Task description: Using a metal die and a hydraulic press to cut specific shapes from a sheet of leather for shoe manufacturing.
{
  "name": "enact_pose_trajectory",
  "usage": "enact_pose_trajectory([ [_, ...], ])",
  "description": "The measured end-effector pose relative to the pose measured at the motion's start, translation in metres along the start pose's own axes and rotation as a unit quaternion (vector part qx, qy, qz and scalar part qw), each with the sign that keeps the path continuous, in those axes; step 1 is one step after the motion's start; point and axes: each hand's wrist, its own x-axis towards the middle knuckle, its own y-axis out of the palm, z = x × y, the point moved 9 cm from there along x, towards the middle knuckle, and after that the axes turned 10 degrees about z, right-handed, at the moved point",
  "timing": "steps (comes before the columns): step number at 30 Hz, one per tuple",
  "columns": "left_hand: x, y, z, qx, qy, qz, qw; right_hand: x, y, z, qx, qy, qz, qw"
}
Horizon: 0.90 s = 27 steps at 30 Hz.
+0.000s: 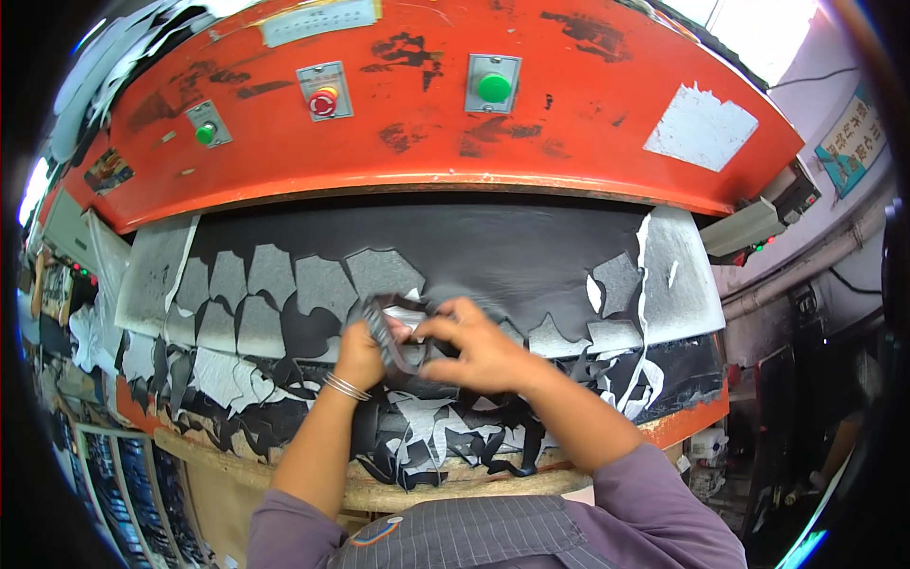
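Over the front of the black sheet material [512, 251] I hold a dark metal frame, a cutting die [409, 356], with a pale piece showing inside its opening. My left hand [358, 353] is closed round the die's left side. From the right, my right hand [479, 349] curls over the die, its fingertips at the opening and its thumb near the lower edge. Those fingertips are slightly blurred. Shaped gaps with a grey surface showing, such as a grey patch [322, 283], run along the sheet on the left.
Above the sheet spans a red machine beam [408, 142] with green buttons [493, 88] and a red emergency-stop button [323, 100]. Black and white scraps [422, 431] hang over the front wooden edge [379, 498]. A rack [123, 474] stands at lower left.
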Motion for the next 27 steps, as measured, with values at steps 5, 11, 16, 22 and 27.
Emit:
enact_pose_trajectory([
  [5, -0.061, 0.035, 0.01, -0.005, -0.178, -0.002, 0.984, 0.02, -0.067, -0.058, -0.171, 0.124, -0.091, 0.973],
  [11, -0.117, 0.032, -0.037, 0.223, -0.092, 0.313, 0.918, 0.035, -0.07, -0.078, -0.229, 0.082, -0.056, 0.968],
  [16, -0.048, -0.001, -0.064, 0.208, -0.076, 0.03, 0.975, -0.012, -0.083, -0.108, -0.191, 0.115, -0.098, 0.97],
  [22, 0.03, 0.045, -0.011, 0.25, 0.003, 0.016, 0.968, -0.012, -0.073, -0.108, -0.203, 0.086, -0.116, 0.968],
  [27, 0.05, 0.059, 0.003, 0.283, -0.016, 0.024, 0.959, -0.015, -0.079, -0.112, -0.196, 0.086, -0.11, 0.971],
])
